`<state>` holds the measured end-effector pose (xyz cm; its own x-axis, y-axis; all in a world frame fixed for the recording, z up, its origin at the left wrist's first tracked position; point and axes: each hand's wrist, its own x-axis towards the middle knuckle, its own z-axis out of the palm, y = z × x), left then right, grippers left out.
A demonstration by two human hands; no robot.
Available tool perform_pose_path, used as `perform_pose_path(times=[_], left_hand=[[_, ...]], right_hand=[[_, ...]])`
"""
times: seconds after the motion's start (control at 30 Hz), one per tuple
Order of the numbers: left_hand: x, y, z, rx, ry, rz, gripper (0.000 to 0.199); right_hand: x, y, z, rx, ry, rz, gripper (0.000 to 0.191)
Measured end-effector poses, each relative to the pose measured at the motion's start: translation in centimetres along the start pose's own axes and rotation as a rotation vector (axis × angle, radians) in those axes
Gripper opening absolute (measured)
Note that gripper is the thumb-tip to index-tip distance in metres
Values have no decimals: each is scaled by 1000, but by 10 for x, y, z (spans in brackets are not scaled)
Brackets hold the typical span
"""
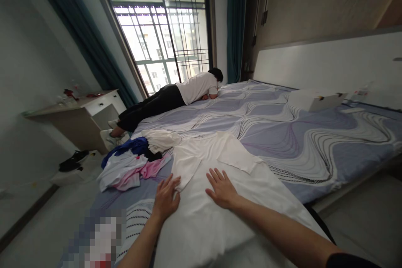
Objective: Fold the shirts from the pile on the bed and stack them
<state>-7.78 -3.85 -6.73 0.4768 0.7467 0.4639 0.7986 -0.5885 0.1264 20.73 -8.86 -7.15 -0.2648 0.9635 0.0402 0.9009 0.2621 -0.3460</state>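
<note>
A white short-sleeved garment lies spread over the bed, its two sleeves laid out at the far end and its body reaching towards me. My right hand rests flat on its middle, just below the right sleeve, with fingers stretched. At the garment's left edge, my left hand touches the cloth near the left sleeve's hem, its fingers extended and slightly bent. Neither hand visibly grips anything. Left of the garment sits a pile of clothes in white, blue, pink and black.
A person lies face down across the far side of the bed. A white box and a clear bottle stand near the headboard. At the left is a desk, with black shoes below. A blurred patch covers the lower left.
</note>
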Motion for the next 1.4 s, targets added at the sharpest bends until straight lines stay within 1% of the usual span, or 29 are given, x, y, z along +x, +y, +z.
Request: perform_pose_path(times=[0.07,0.13,0.23,0.3,0.43,0.53,0.67,0.7,0.73,0.8,0.87,0.9,0.97,1.03,1.13,1.27,1.33,1.4], left_hand=[[1,1,3,-7,18,6,31],[0,2,5,-8,59,12,24],[-3,4,5,-17,131,14,22],[-5,7,4,-26,139,21,23],[-6,8,3,-43,83,45,25],[-7,9,2,-41,64,53,27],[-7,11,-4,-49,22,104,21],[-7,11,-5,-55,30,90,24],[-6,11,-5,-55,54,43,30],[-5,9,-4,-32,122,-149,41],[-5,6,-2,-17,137,-373,38],[-4,4,-1,-22,123,-452,33],[-5,2,1,-48,87,-528,25],[-7,2,2,-52,93,-557,23],[-14,6,1,-17,138,-594,21],[-17,9,-7,37,148,-557,17],[-5,7,-9,51,122,-521,22],[18,3,-5,43,63,-464,34]], right_hand=[[-27,10,-8,-2,-23,-8,71],[-48,17,-15,-6,-35,-10,71],[-69,22,-19,-17,-41,10,70],[-75,22,-20,-19,-42,20,69],[-75,21,-20,-12,-39,29,69],[-73,21,-20,-8,-37,31,69],[-74,21,-20,-11,-28,34,69],[-74,21,-20,-12,-26,33,68],[-74,21,-20,-14,-25,32,68],[-73,21,-18,-19,-24,32,68],[-71,20,-16,-27,-16,46,68],[-70,20,-15,-33,-8,58,68],[-67,18,-12,-50,6,85,68],[-65,15,-9,-68,16,108,68],[-62,13,-7,-84,25,122,68],[-63,13,-6,-71,43,119,68],[-63,14,-6,-50,41,114,68],[-62,15,-8,-27,33,110,69]])
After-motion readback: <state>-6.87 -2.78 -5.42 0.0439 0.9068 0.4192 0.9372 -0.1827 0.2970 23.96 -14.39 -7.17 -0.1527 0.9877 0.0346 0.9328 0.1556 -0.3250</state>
